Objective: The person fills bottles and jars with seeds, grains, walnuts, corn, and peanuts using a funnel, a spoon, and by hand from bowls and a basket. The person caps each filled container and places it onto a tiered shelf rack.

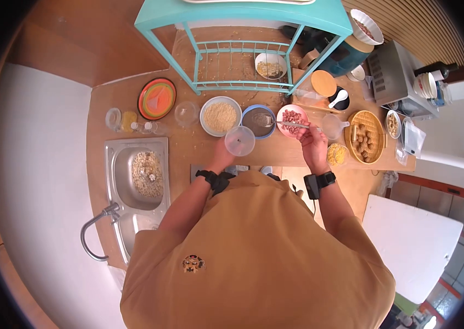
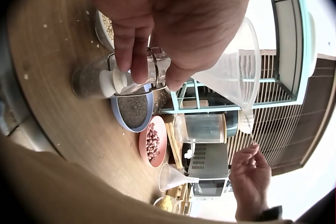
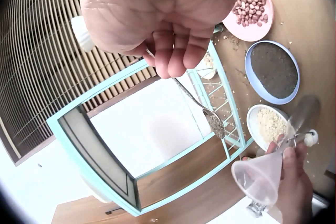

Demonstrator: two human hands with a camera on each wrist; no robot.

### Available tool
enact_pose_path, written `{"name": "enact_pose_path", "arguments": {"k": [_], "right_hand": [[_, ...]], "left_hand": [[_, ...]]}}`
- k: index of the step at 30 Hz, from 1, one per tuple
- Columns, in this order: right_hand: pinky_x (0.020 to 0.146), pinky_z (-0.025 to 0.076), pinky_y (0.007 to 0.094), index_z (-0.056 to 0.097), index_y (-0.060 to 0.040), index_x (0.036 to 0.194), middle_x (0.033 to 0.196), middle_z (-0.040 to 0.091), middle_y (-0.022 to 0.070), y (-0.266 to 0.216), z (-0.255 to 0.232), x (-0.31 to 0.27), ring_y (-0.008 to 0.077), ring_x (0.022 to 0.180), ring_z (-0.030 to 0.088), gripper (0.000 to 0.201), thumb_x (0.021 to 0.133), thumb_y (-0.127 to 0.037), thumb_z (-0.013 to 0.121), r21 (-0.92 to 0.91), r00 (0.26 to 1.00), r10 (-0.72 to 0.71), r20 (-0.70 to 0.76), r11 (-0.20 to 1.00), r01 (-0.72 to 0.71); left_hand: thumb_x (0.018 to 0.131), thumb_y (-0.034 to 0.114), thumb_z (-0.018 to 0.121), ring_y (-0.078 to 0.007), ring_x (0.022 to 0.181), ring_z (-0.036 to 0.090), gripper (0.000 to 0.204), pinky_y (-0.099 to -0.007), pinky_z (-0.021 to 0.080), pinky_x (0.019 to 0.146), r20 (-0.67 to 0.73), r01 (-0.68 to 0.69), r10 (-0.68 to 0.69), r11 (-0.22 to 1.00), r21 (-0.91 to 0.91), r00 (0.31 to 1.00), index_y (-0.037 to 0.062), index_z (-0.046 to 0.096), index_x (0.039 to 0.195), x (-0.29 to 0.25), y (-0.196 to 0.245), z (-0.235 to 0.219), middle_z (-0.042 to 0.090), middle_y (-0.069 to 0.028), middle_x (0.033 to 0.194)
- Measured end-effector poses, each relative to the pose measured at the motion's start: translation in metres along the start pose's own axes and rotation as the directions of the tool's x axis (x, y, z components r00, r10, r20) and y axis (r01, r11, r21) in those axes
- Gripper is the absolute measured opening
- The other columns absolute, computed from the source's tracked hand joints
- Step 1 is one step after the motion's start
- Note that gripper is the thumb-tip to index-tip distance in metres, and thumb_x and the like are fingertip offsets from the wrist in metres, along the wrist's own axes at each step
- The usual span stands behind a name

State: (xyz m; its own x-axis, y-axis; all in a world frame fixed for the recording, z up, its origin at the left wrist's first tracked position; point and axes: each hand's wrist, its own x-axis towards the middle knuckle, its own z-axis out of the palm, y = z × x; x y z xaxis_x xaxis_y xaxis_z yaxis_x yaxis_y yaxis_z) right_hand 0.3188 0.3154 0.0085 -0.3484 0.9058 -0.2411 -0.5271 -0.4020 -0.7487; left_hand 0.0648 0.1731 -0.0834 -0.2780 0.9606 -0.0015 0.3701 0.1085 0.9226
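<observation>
My left hand [image 1: 221,156] grips a clear glass swing-top bottle [image 2: 88,81] near its neck, the white stopper [image 2: 119,82] hanging on its wire. A translucent plastic funnel [image 1: 239,141] sits at the bottle's mouth, wide side up. In my right hand [image 1: 314,148], thumb and fingers pinch the handle of a metal spoon [image 3: 188,94], whose bowl carries small dark grey seeds [image 3: 214,124]. From the head view the spoon overlaps the blue bowl [image 1: 272,133] of the same dark seeds, just right of the funnel. The pink bowl [image 1: 280,130] of reddish peanuts lies below the handle.
Left of the blue bowl is a white bowl [image 1: 203,125] of pale flakes. A second funnel [image 1: 332,126], a dish of yellow grains [image 1: 337,154] and a bamboo basket [image 1: 380,147] stand right. A turquoise rack [image 1: 243,86] rises behind; the sink [image 1: 112,164] is at left.
</observation>
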Motion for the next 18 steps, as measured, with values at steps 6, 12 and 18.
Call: {"name": "enact_pose_path", "arguments": {"k": [6, 12, 18], "right_hand": [[0.068, 0.051, 0.0291, 0.063, 0.0008, 0.098, 0.08, 0.066, 0.009, 0.006, 0.017, -0.019, 0.0163, 0.072, 0.062, 0.023, 0.098, -0.02, 0.053, -0.163, 0.995, 0.018, 0.1, 0.987, -0.002], [0.072, 0.051, 0.028, 0.065, 0.0037, 0.1, 0.082, 0.068, 0.0089, 0.011, 0.03, -0.034, 0.0168, 0.075, 0.064, 0.024, 0.098, -0.017, 0.054, -0.596, 0.93, -0.063, 0.361, 0.752, 0.282], [0.072, 0.05, 0.0293, 0.065, 0.0039, 0.1, 0.084, 0.067, 0.0084, -0.013, 0.046, -0.041, 0.0167, 0.078, 0.064, 0.024, 0.097, -0.018, 0.055, -0.659, 0.834, -0.076, 0.546, 0.577, 0.483]], "left_hand": [[0.08, 0.014, 0.067, -0.0326, 0.094, 0.065, 0.037, -0.0366, 0.051, 0.081, 0.022, 0.0, -0.001, 0.997, 0.072, 1.0, 0.0019, 0.061, 0.114, 0.002, 0.018, -0.008, 0.067, -0.019, 0.103], [0.08, 0.012, 0.066, -0.0344, 0.095, 0.065, 0.034, -0.0375, 0.051, 0.08, 0.006, 0.007, -0.007, 1.0, -0.01, 1.0, 0.0023, 0.062, 0.112, 0.002, 0.015, -0.007, 0.066, -0.0207, 0.104], [0.08, 0.011, 0.066, -0.0326, 0.094, 0.065, 0.031, -0.0367, 0.052, 0.08, -0.026, 0.04, -0.04, 0.999, 0.008, 0.999, 0.0024, 0.064, 0.109, 0.002, 0.001, -0.002, 0.066, -0.0197, 0.104]]}}
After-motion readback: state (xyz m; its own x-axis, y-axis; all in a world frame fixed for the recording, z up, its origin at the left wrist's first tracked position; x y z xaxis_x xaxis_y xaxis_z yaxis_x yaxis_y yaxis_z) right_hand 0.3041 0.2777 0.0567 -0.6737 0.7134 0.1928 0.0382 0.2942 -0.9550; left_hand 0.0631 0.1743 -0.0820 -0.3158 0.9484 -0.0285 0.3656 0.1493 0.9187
